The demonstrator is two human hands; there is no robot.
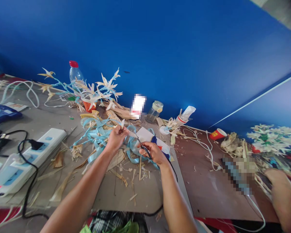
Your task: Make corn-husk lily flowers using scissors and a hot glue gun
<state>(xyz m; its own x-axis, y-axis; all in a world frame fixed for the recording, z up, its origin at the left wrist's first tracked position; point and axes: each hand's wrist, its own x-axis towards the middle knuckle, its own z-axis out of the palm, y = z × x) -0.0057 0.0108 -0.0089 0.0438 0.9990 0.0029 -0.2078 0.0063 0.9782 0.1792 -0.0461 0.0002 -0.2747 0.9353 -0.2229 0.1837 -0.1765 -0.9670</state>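
My left hand (116, 137) is closed in a pinch on a small pale straw petal piece (122, 123) that sticks up from the fingertips. My right hand (154, 152) is wrapped round black-handled scissors (142, 144), whose blades point up and left toward the petal piece. Both hands hover over a tangle of light blue ribbon (97, 137) and straw scraps on the grey table (147, 194).
A white power strip (21, 161) with black cables lies at left. Behind are a spray of straw flowers (97, 90), a red-capped bottle (75, 74), a jar (155, 111) and a red cup (217, 133). Another person's hand (281, 191) rests at right beside white flowers (271, 136).
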